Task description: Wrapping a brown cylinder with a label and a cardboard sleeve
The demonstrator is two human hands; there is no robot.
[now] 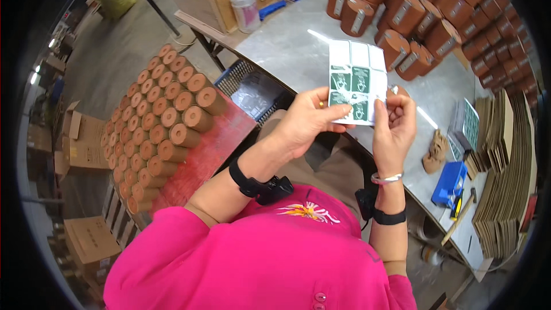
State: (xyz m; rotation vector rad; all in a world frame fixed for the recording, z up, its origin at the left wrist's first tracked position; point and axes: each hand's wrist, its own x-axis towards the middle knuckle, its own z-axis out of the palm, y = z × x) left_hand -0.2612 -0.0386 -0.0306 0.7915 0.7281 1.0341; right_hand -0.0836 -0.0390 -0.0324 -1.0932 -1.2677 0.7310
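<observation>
A white sheet of green labels (359, 77) is held up over the metal table in front of me. Its upper rows look plain white, and the green printed labels fill the lower left part. My left hand (313, 116) pinches the sheet at its lower left, thumb on the front and fingers behind. At the lower right edge my right hand (394, 120) is closed, its thumb and fingers against the sheet. Whether a single label is between the right fingers cannot be seen. Beyond the sheet, brown cylinders (395, 49) with white labels are stacked.
Brown rolls (172, 116) cover a red board (195, 163) at the left. On the metal table (298, 51) stand a plastic bottle (245, 3), a blue box (449, 183), a hammer (459, 218), a stack of label sheets (466, 123) and cardboard stacks (499, 195). A blue crate (252, 89) sits below.
</observation>
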